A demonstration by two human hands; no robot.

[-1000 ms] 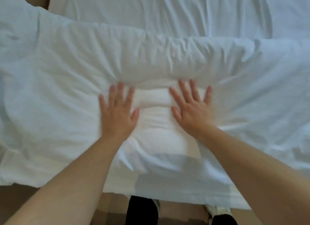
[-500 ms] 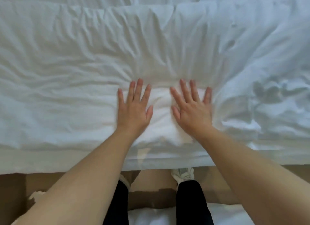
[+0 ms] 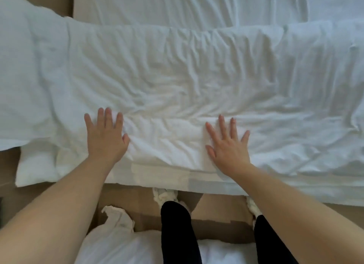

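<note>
**Flattening the duvet**

The white duvet [image 3: 177, 76] lay crumpled along the bed's near edge. My left hand [image 3: 105, 137] and right hand [image 3: 228, 145] pressed on it well apart, fingers straight and spread, gripping nothing. That was probably to even out the filling inside its cover. Bare sheet [image 3: 187, 6] lay beyond.

Brown floor [image 3: 222, 220], white-sheeted mattress [image 3: 177, 6] beyond, crumpled white cloth [image 3: 118, 220] on floor, soft even light

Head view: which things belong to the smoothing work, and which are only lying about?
In the work: white duvet, left hand, right hand.
Lying about: crumpled white cloth on the floor, bed sheet behind the duvet.
</note>
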